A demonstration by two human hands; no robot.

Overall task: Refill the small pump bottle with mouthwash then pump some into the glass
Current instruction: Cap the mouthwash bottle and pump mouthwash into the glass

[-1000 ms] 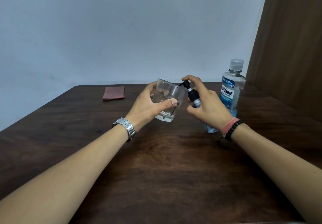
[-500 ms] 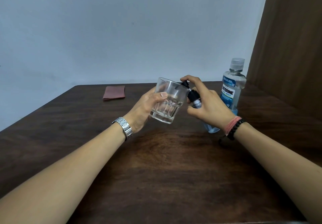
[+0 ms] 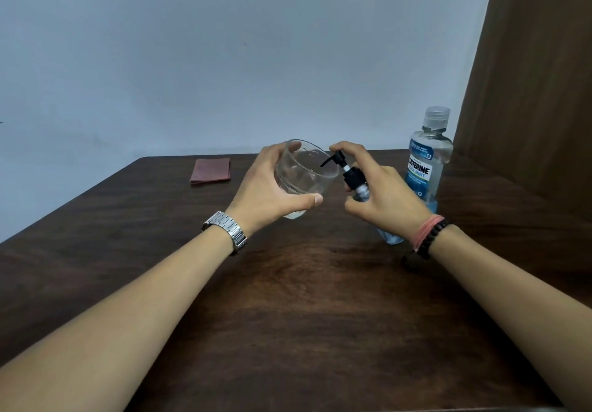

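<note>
My left hand (image 3: 267, 189) grips a clear glass tumbler (image 3: 304, 170), held above the table and tilted with its mouth toward the right. My right hand (image 3: 382, 195) holds the small pump bottle (image 3: 355, 178), black pump head on top, my index finger resting on the pump. The black nozzle reaches over the rim of the glass. The bottle's bluish lower end pokes out below my right wrist. The large mouthwash bottle (image 3: 427, 155), blue label, clear cap on, stands upright just right of my right hand.
A dark wooden table (image 3: 304, 299) carries everything. A folded reddish-brown cloth (image 3: 210, 170) lies at the far left of the table. A grey wall is behind, and a brown wooden panel (image 3: 538, 75) rises at the right.
My left hand has tipped the glass further, so its mouth now faces the pump nozzle. The pump head has risen, showing its white stem. The big bottle has not moved.
</note>
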